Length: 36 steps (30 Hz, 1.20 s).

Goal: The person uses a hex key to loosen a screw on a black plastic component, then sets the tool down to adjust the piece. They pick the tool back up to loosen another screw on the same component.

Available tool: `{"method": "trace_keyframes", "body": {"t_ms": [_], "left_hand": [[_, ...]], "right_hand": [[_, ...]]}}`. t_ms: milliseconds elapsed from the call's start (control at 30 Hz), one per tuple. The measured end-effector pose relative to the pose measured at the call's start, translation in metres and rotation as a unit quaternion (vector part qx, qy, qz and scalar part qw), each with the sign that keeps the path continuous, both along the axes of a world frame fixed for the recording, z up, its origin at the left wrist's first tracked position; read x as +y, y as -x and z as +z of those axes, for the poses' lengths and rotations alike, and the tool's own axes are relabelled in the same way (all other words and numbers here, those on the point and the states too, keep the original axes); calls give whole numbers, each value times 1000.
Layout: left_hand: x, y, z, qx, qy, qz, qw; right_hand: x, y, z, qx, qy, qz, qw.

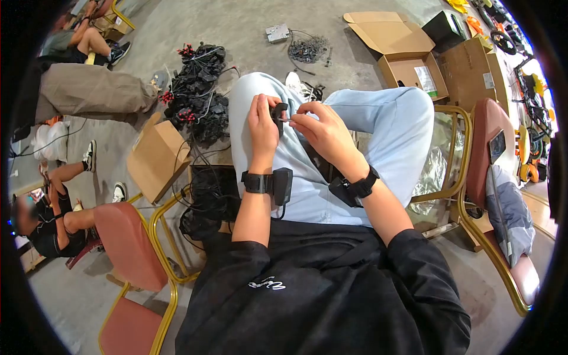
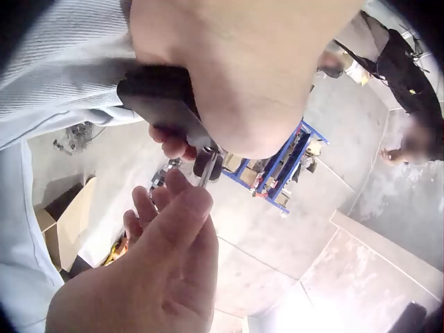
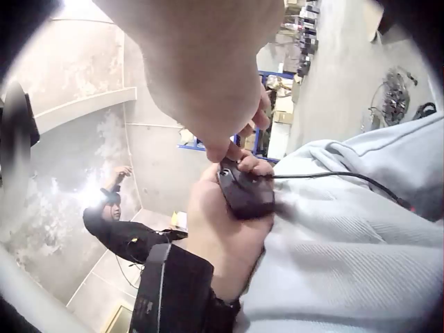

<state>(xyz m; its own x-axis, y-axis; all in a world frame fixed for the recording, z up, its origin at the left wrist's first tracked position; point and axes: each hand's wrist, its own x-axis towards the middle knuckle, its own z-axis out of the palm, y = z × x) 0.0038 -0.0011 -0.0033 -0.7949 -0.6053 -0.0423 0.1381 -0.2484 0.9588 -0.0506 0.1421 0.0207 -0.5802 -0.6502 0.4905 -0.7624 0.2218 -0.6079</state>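
Note:
My left hand (image 1: 263, 129) grips a small black plastic housing (image 3: 243, 191) over the left thigh, its fingers curled round the side. In the right wrist view, a small hole shows near the top of the housing, and a black cable (image 3: 326, 176) runs past it across the trousers. My right hand (image 1: 324, 129) pinches a thin metal rod (image 2: 207, 170) between thumb and fingertips. One end of this rod meets the housing in the left wrist view; its other end is hidden in the fingers. Both wrists wear black strapped units, the left one (image 1: 282, 184) facing up.
Black cabled parts with red ends (image 1: 198, 94) lie in a heap on the floor ahead. Open cardboard boxes (image 1: 408, 65) stand front right, another box (image 1: 157, 157) at left. Red-padded chairs (image 1: 130, 245) flank me. Other people (image 1: 50, 222) sit at the left.

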Motion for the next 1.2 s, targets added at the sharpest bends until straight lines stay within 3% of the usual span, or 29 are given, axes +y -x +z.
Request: {"method": "trace_keyframes", "body": {"t_ms": [133, 233, 467, 567, 633, 733, 833, 967, 1100, 1200], "left_hand": [[-5, -1, -11, 29, 2, -14, 999], [-5, -2, -19, -9, -21, -13, 1000], [-8, 0, -30, -55, 12, -7, 998], [-5, 2, -38, -38, 25, 7, 999], [2, 1, -35, -91, 51, -4, 995], [14, 3, -31, -102, 25, 10, 994], [22, 0, -25, -77, 14, 33, 996], [32, -9, -22, -66, -42, 69, 995], [40, -24, -10, -71, -91, 82, 990], [47, -41, -2, -59, -120, 36, 990]], "right_hand": [[-1, -1, -12, 7, 10, 12, 1000], [-1, -2, -18, -15, 4, 5, 1000], [-2, 7, -26, 51, -12, 7, 999], [2, 6, -37, -1, -15, 8, 1000], [4, 6, -45, -126, -6, 7, 992], [11, 6, -44, -151, 4, 16, 988], [13, 4, -32, -95, 48, 28, 994], [22, 5, -18, 13, -4, 43, 999], [25, 1, -12, 37, -11, 76, 996], [34, -7, -5, 16, -29, 98, 995]]}}
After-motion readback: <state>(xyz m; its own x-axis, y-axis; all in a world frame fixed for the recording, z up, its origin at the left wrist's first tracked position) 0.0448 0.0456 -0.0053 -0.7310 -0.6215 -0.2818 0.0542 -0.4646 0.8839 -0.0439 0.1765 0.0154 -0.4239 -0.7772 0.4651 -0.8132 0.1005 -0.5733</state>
